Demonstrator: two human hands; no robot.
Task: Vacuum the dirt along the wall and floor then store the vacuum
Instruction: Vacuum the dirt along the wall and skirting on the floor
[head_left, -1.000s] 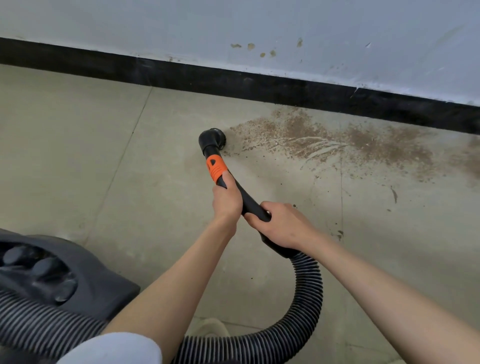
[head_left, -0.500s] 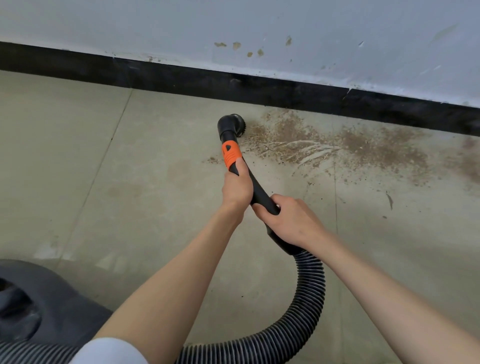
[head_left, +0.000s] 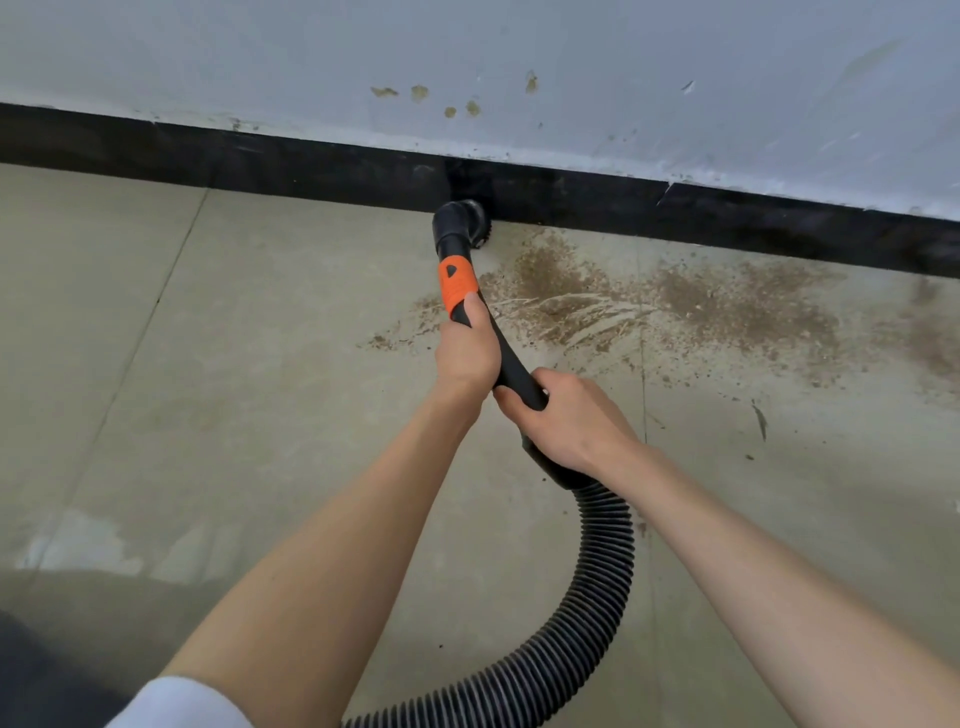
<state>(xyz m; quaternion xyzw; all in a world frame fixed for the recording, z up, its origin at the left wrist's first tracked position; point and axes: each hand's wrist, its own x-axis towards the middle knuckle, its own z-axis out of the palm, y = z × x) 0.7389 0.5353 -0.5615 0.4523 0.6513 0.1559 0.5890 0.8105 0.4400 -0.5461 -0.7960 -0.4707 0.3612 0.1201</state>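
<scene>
**Now at the skirting: nozzle up against the wall**

Right up at the black skirting board (head_left: 311, 171) with the brush nozzle (head_left: 462, 221), touching its base. Left hand (head_left: 467, 353) wrapped around the black wand (head_left: 511, 364) just below the orange collar (head_left: 456, 283). Right hand (head_left: 576, 415) gripping lower down, near the ribbed hose (head_left: 597, 587), which curls back across the floor (head_left: 234, 364). Brown dirt (head_left: 727, 306) spread on the floor just right of the nozzle, near the skirting. Brown specks on the pale wall (head_left: 675, 62) above. Dark shape at bottom left, too cropped to tell what.
</scene>
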